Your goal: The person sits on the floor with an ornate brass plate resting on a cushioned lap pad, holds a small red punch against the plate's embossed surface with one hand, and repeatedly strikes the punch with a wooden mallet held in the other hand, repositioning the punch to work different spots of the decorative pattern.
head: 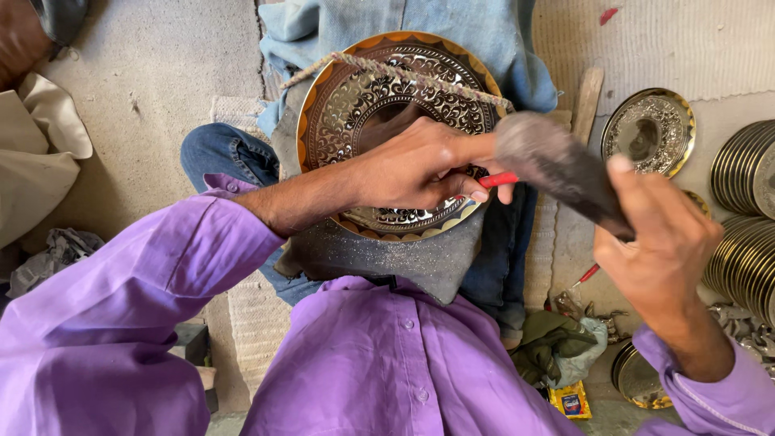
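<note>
Metal-engraving workshop: stacked brass plates [743, 210]

Bare grey concrete floor [153, 73] runs to the far left, sunlit and cracked. A pale ribbed mat [678, 40] lies far right. Stacked metal plates [747, 210] lean at the right edge, one engraved plate [648, 132] flat beside them. Crumpled beige cloth [36, 153] sits left.

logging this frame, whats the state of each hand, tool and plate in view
left hand: pinching a red-handled tool against the plate
right hand: gripping a raised dark hammer
engraved plate: tilted on the lap, roped down
small plate: lying flat
stacked plates: on edge
</note>
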